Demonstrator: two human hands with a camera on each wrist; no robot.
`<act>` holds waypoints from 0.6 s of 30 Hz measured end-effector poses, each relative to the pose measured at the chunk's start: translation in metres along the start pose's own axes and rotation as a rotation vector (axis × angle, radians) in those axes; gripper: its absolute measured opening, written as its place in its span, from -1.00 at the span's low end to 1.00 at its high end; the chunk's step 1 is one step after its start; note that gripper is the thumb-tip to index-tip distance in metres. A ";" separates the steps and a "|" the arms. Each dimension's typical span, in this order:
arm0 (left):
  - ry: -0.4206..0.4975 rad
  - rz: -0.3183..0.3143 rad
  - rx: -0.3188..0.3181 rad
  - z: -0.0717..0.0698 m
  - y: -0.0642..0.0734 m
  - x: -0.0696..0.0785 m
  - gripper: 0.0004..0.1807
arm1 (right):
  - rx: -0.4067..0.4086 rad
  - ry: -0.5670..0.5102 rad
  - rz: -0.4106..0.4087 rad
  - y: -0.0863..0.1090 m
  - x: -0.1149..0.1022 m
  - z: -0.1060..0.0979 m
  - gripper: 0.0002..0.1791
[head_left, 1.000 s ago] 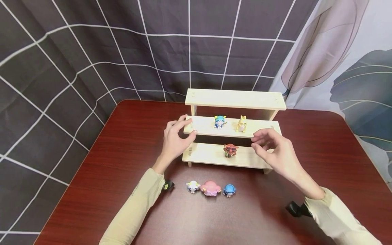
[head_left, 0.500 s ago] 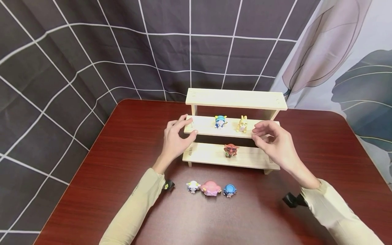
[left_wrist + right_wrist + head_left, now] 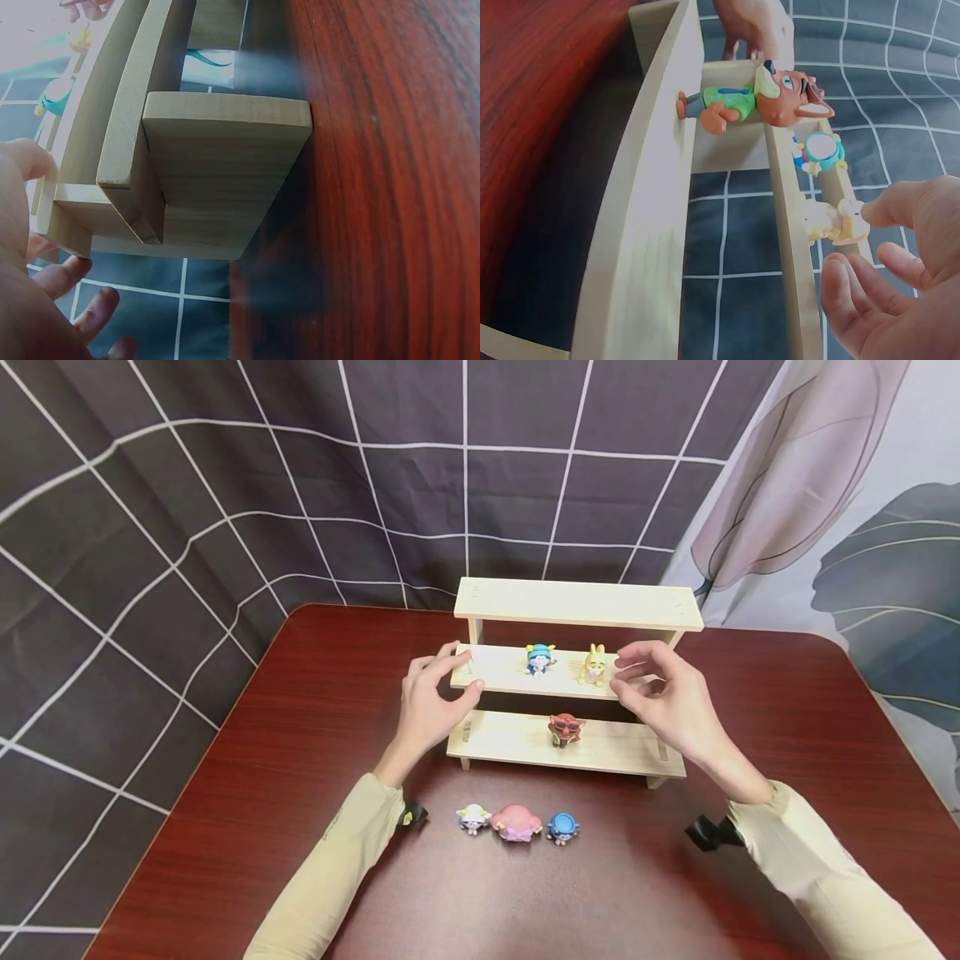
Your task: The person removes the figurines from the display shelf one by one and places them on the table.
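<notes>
A three-tier wooden display stand (image 3: 577, 599) stands on the table. My left hand (image 3: 433, 706) holds the left end of its middle shelf (image 3: 495, 678), thumb at the front edge. On that shelf are a blue figurine with a teal hat (image 3: 538, 660) and a yellow rabbit figurine (image 3: 593, 666). Just right of the rabbit, my right hand (image 3: 671, 702) hovers with loosely bent fingers and nothing between them; whether it touches the rabbit I cannot tell. A red fox figurine (image 3: 731, 105) in a green shirt stands on the bottom shelf (image 3: 498, 739).
In front of the stand, a white figurine (image 3: 472, 818), a pink one (image 3: 516, 823) and a blue one (image 3: 562, 828) sit in a row on the dark red table (image 3: 300, 735). A dark checked curtain (image 3: 405, 485) hangs behind, with a patterned light curtain (image 3: 795, 485) at right.
My right hand has moved up and slightly left, closer to the yellow rabbit figurine. The left hand and the figurines stay where they were.
</notes>
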State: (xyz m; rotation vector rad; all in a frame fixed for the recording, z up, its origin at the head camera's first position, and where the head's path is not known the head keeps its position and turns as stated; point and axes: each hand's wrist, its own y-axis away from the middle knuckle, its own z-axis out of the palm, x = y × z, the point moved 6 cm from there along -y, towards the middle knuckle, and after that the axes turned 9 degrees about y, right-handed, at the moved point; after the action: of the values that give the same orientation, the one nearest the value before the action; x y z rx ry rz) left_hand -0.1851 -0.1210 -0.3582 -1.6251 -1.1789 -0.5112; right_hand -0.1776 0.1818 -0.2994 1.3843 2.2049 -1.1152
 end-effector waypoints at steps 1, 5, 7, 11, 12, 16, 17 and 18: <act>0.001 0.001 -0.001 0.000 0.000 0.000 -0.50 | -0.005 0.003 -0.001 -0.001 0.000 0.000 -0.57; 0.004 0.012 0.002 0.000 0.000 0.000 -0.51 | -0.026 0.014 -0.004 -0.007 -0.002 0.003 -0.56; 0.006 0.014 0.002 0.000 0.000 0.000 -0.51 | -0.036 0.022 -0.010 -0.009 -0.003 0.004 -0.56; 0.012 0.013 -0.001 0.001 0.000 0.000 -0.51 | -0.050 0.027 -0.032 -0.013 -0.004 0.006 -0.54; 0.013 0.011 -0.002 0.001 0.000 0.000 -0.50 | -0.053 0.025 -0.036 -0.014 -0.004 0.006 -0.54; 0.017 0.013 0.000 0.001 -0.001 0.000 -0.50 | -0.064 0.030 -0.049 -0.018 -0.004 0.008 -0.53; 0.016 0.013 0.001 0.001 -0.001 0.001 -0.50 | -0.067 0.031 -0.052 -0.019 -0.004 0.008 -0.53; 0.015 0.014 0.001 0.001 -0.001 0.001 -0.50 | -0.071 0.035 -0.054 -0.019 -0.004 0.009 -0.53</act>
State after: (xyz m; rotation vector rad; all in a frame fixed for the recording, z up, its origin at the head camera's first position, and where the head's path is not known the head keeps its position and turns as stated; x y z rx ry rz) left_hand -0.1856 -0.1197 -0.3577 -1.6246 -1.1563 -0.5127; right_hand -0.1933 0.1682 -0.2935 1.3324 2.2952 -1.0279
